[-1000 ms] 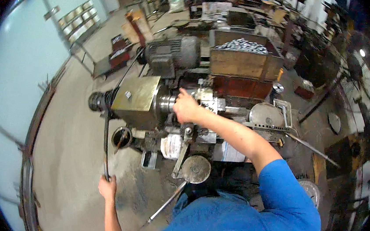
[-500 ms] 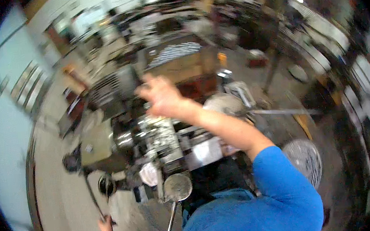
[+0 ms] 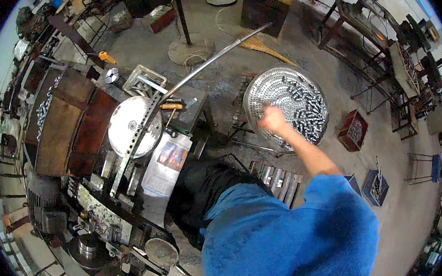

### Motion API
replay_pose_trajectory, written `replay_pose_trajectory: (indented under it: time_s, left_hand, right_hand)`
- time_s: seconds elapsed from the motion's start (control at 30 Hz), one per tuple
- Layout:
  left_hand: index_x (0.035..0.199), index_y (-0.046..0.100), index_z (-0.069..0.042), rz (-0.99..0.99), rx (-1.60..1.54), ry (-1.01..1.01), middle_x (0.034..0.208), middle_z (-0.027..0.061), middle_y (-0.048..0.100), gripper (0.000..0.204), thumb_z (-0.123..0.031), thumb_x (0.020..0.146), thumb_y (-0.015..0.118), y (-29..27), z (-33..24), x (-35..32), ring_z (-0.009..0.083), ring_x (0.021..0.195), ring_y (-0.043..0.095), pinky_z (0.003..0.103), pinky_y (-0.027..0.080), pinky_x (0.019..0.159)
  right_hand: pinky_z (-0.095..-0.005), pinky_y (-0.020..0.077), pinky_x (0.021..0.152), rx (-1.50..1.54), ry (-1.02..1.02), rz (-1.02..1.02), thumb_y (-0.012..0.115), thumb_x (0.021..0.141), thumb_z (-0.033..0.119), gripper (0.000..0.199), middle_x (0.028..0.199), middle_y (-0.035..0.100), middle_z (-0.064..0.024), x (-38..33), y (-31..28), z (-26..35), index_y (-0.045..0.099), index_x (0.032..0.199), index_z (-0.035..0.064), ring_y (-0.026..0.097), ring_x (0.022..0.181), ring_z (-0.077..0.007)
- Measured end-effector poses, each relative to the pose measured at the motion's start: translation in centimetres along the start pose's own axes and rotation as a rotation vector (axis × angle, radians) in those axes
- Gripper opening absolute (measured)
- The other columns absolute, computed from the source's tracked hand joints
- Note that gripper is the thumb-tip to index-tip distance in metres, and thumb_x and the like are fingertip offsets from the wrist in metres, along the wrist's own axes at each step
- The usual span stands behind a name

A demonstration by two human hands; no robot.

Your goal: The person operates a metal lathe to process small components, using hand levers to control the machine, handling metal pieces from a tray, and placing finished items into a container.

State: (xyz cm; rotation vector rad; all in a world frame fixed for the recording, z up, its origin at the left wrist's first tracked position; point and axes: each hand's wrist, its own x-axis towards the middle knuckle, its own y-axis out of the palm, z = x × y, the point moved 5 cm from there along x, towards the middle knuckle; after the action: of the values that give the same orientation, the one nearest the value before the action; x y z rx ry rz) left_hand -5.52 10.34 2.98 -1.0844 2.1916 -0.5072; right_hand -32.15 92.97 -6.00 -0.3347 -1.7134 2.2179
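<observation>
My right arm reaches out to the right, and my right hand (image 3: 273, 118) is over the near left part of a round, perforated metal tray (image 3: 260, 93). Its fingers look curled closed; whatever may be in them is hidden. Many small shiny metal cylinders (image 3: 309, 110) lie heaped along the tray's right side. My left hand is out of the picture. To my left stands a lathe, with its round metal chuck (image 3: 87, 246) at the lower left.
A pale round lid (image 3: 120, 127), a printed sheet (image 3: 162, 175) and an orange-handled tool (image 3: 171, 106) lie by the lathe. One long metal bar (image 3: 209, 60) slants across. Right of the tray sit a reddish box (image 3: 357, 126) and a blue bin (image 3: 376, 189). Behind it lies a broom (image 3: 265, 49).
The view has swung right, from the lathe to the round tray. My right hand, spread over the lathe before, is now closed above the tray. My left hand has left the view.
</observation>
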Motion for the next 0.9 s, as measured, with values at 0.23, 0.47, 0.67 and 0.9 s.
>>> replay_pose_trajectory:
  time_s: [0.23,0.47,0.67,0.9]
  left_hand:
    - [0.108,0.049,0.004,-0.014,0.036,0.022,0.075,0.0147,0.059,0.043,-0.023,0.078,0.065,-2.0,0.5,0.9,0.0209,0.057,0.055,0.034,0.046,0.049]
    - [0.097,0.048,0.002,-0.232,-0.190,0.098,0.057,0.0077,0.053,0.037,-0.024,0.077,0.065,-3.4,2.0,1.9,0.0173,0.041,0.047,0.030,0.044,0.045]
    - [0.083,0.054,0.003,-0.193,-0.069,-0.005,0.057,0.0109,0.055,0.025,-0.018,0.073,0.063,-5.1,2.0,1.4,0.0183,0.044,0.056,0.032,0.049,0.041]
    - [0.084,0.055,0.006,-0.207,-0.125,0.015,0.057,0.0128,0.057,0.023,-0.014,0.075,0.060,-5.2,0.8,-0.7,0.0192,0.044,0.058,0.030,0.049,0.040]
  right_hand:
    - [-0.0379,0.0493,0.074,0.146,0.460,-0.080,0.062,0.060,0.037,0.034,0.085,0.064,-0.0144,8.7,-0.6,-15.3,0.067,0.081,0.0095,0.062,0.080,-0.0321]
    - [-0.0354,0.0448,0.064,-0.676,-0.180,0.028,0.053,0.075,0.030,0.023,0.077,0.063,-0.0087,14.7,7.5,-23.6,0.064,0.082,0.0108,0.058,0.068,-0.0284]
    - [-0.0422,0.0476,0.068,-0.612,-0.269,-0.002,0.049,0.079,0.036,0.030,0.081,0.064,-0.0116,17.2,9.2,-25.5,0.067,0.075,0.0131,0.059,0.078,-0.0280]
    - [-0.0328,0.0437,0.054,0.493,-0.230,-0.116,0.058,0.064,0.021,0.028,0.063,0.060,-0.0132,15.0,3.6,-11.3,0.063,0.073,-0.0053,0.053,0.058,-0.0156]
